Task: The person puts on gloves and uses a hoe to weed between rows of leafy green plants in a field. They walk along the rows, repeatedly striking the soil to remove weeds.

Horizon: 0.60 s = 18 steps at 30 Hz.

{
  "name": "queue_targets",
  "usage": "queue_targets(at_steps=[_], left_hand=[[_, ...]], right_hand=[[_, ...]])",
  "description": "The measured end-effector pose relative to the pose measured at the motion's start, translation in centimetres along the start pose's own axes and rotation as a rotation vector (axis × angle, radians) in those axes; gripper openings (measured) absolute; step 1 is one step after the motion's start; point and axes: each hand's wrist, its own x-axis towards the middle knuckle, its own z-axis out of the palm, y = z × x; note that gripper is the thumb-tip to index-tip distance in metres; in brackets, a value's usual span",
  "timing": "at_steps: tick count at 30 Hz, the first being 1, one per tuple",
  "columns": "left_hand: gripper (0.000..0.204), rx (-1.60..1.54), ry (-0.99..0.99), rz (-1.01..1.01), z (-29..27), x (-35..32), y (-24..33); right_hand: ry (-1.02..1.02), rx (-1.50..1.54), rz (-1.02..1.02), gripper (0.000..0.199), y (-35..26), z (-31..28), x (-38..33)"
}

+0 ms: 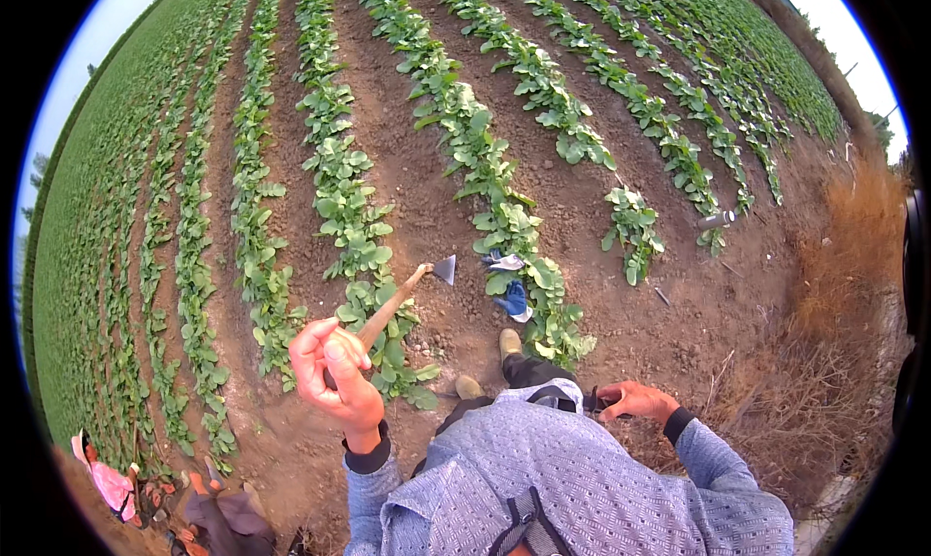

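- Hoe (383, 319) held in left hand (335, 372), up ahead of body on left side; wooden handle (402, 295) slanting forward and rightward out of hand, over near end of leafy row (359, 231); flat grey blade (445, 270) at far end, above bare soil (427, 197) between two rows; cannot tell if touching ground.
- Left grip: fingers curled in around handle near its rear end, hoe firmly in hold; dark cuff (367, 456) at wrist.
- Right hand (635, 401) low by right hip, just beside small dark object (592, 401) at waist; grip half-curled, fingers slightly apart; cannot tell if holding or only touching.
- Blue-and-white glove (515, 300) on next row to right, ahead of feet; second glove (502, 261), greyish white with blue, lying just beyond; both near blade, to its right.
- Tan shoe (510, 342) beside that row; other shoe (468, 388) on soil to left; patterned blue-grey jacket (582, 469) with dark chest strap (527, 517).
- Pale cylinder (716, 221) across a row farther right; dry brown grass (853, 255) along right edge.
- Another person in pink (112, 486) at lower left, pale hat; well apart, too small for hand detail; dark clothing (228, 517) nearby.
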Motion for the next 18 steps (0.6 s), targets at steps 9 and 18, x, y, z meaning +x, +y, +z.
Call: queue_targets(at_steps=[9, 18], left_hand=[[0.019, 0.014, -0.025, 0.018, 0.2, 0.1, 0.2], [0.02, 0.01, -0.012, 0.022, 0.4, -0.2, 0.2]], right_hand=[[0.042, 0.044, 0.011, 0.05, 1.6, 1.7, 6.8], [0.044, 0.222, -0.224, 0.053, 3.7, 2.8, 12.2]])
